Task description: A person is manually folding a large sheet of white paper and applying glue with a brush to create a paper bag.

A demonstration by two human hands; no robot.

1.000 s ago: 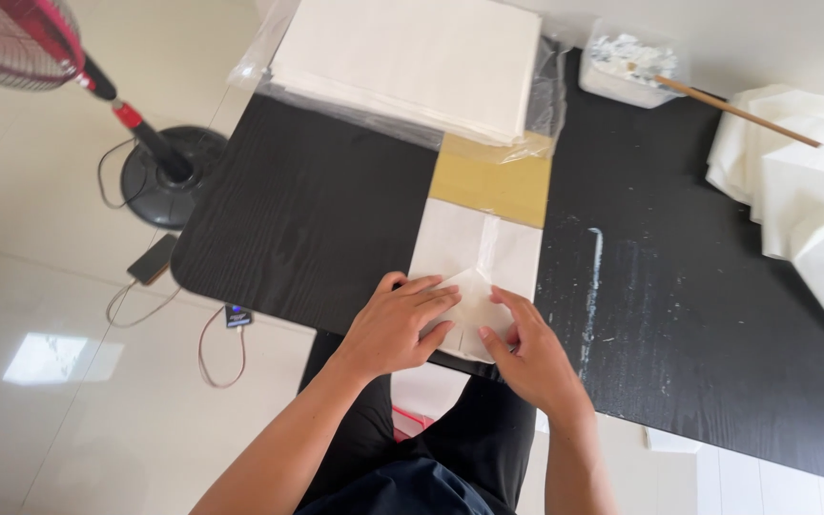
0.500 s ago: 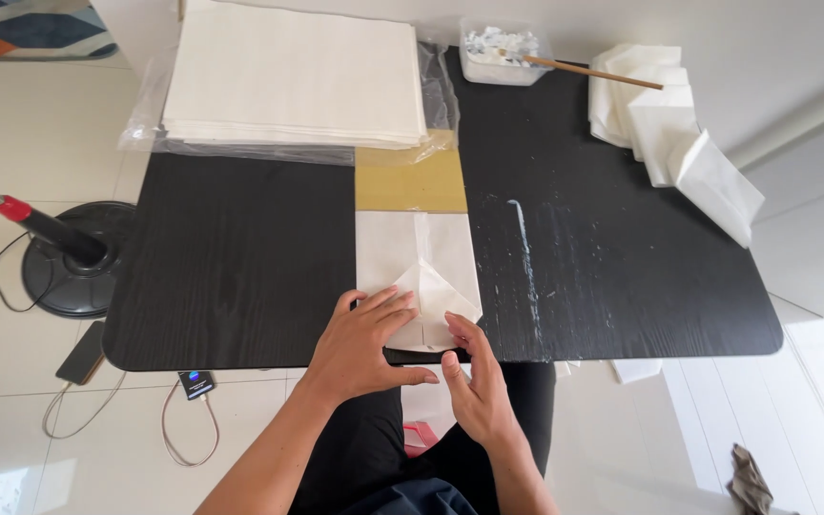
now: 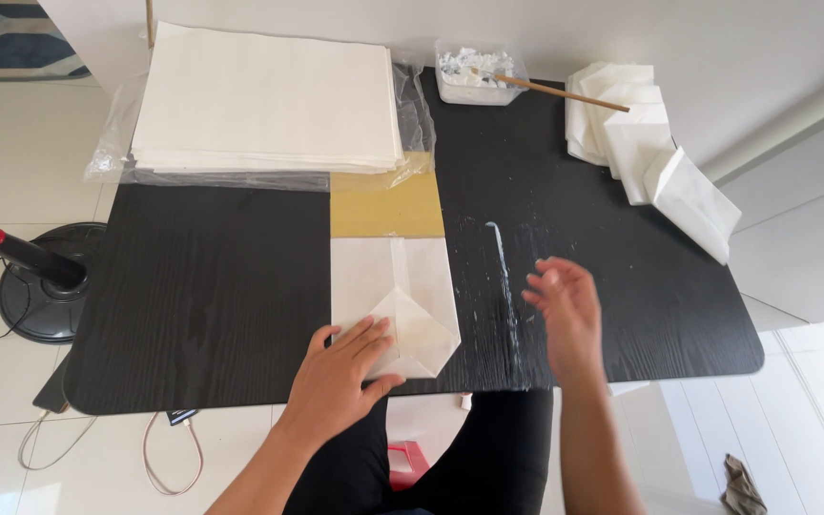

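A white paper sheet lies on the black table, its near end folded into a point. It sits over a tan cardboard strip. My left hand presses flat on the folded near corner of the paper. My right hand hovers above the table to the right of the paper, fingers apart, holding nothing. A white glue streak runs along the table between the paper and my right hand.
A thick stack of white sheets on clear plastic lies at the back left. A clear tub with a wooden stick stands at the back. Finished folded paper bags pile at the back right. A fan base stands on the floor.
My right hand has lifted off the paper and moved right, over the table. My left hand stays on the fold. The view has tilted up and shifted right.
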